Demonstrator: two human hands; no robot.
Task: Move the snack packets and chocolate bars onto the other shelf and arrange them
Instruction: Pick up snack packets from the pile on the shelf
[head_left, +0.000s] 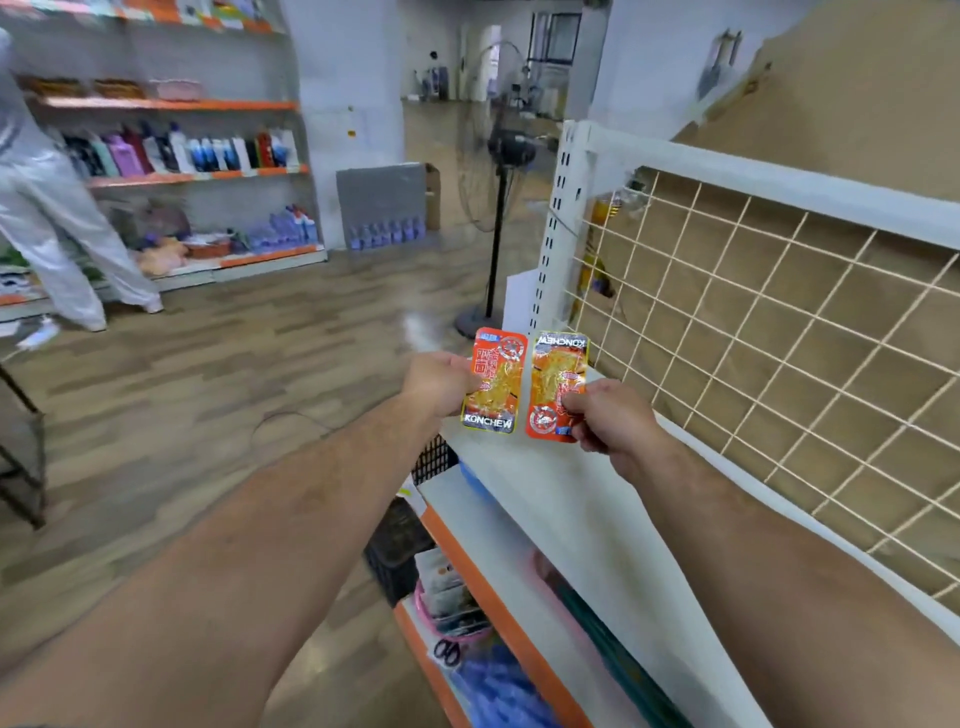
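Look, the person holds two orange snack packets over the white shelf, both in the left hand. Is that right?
Not quite. The head view shows one packet in each hand: the left hand grips one orange snack packet, and the right hand pinches the other packet. Both are over the white shelf.

1. A single view, from a wide-angle camera worn on the person's head.
2. It faces forward and down, along both bare forearms to the left hand and right hand at mid-frame.
3. The hands are near enough to read the large print on the left packet and right packet they hold.
4. Right of the right hand run a white shelf and a wire grid. Left of the left hand lie a wood floor and distant store shelves.
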